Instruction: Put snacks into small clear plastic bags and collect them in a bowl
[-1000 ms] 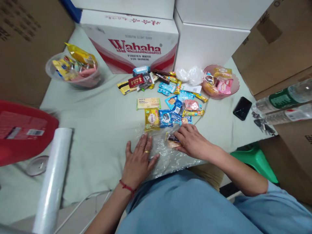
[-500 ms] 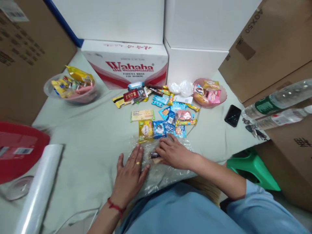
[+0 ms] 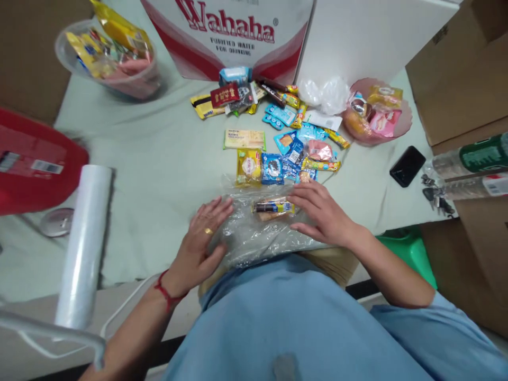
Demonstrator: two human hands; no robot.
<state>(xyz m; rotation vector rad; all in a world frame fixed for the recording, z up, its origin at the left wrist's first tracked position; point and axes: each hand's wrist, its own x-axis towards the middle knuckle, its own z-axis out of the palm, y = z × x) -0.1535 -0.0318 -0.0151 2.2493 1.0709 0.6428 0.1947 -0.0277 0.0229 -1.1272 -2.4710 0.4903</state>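
Observation:
Near the table's front edge lies a clear plastic bag (image 3: pixel 254 238), spread flat. Inside or on it, I cannot tell which, sits a snack bar (image 3: pixel 273 206) in a dark and yellow wrapper, with a tan piece just below it. My left hand (image 3: pixel 202 235) rests at the bag's left edge, fingers stretched out, holding nothing. My right hand (image 3: pixel 319 211) has its fingers apart beside the bar's right end. Just beyond the bag are a yellow packet (image 3: pixel 249 166), a blue packet (image 3: pixel 272 168) and a cream-and-green packet (image 3: pixel 244 139).
A heap of wrapped snacks (image 3: pixel 281 100) lies before the Wahaha box (image 3: pixel 242 39). Bowls of snacks stand left (image 3: pixel 138 87) and right (image 3: pixel 400 127). A plastic film roll (image 3: pixel 85 233) lies left; a phone (image 3: pixel 407 166), keys (image 3: pixel 436 198) and bottles (image 3: pixel 482 160) lie right.
My right hand has moved off the snack bar to the right, uncovering it. My left hand has shifted a little to the left of the bag. The camera has tilted down.

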